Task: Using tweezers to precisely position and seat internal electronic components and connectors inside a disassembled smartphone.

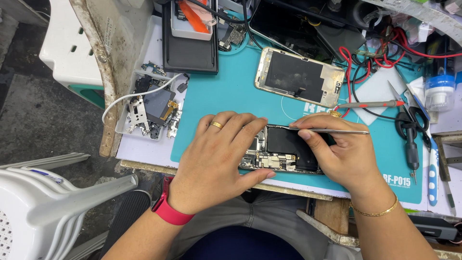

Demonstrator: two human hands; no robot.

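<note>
The person's forearms come up from the bottom edge, the left one wearing a red wristband [169, 211], the right one a thin gold bracelet [374, 212]. The left hand [216, 159] lies flat over the near end of an opened phone [284, 150], its fingers spread and curled around the case, thumb pressed on the near edge, a gold ring [217, 125] on one finger. The right hand [344, 154] grips the far end of the phone and pinches slim metal tweezers [332, 131] between thumb and forefinger, the tweezers lying level over the phone's top edge. The phone sits on a teal work mat [231, 91] near the front edge of the tabletop [144, 149], its dark battery and circuit board showing.

At the left, a small white tray [126, 126] holds loose metal brackets, flex parts and a dark square part, with a white cable [139, 94] crossing it. Beyond it a black flat box [190, 53] carries a white tray with an orange piece. A second phone frame [298, 77], gold-edged and screenless, lies farther back on the mat. To the right lie red and black leads [370, 62], a probe [370, 104], scissors [409, 103] and a blue-capped bottle [439, 89].

The mat bears pale printed lettering at its near right corner. Bare mat lies open left of the hands; the right side is crowded. White plastic chairs [53, 202] stand off the tabletop's left edge.
</note>
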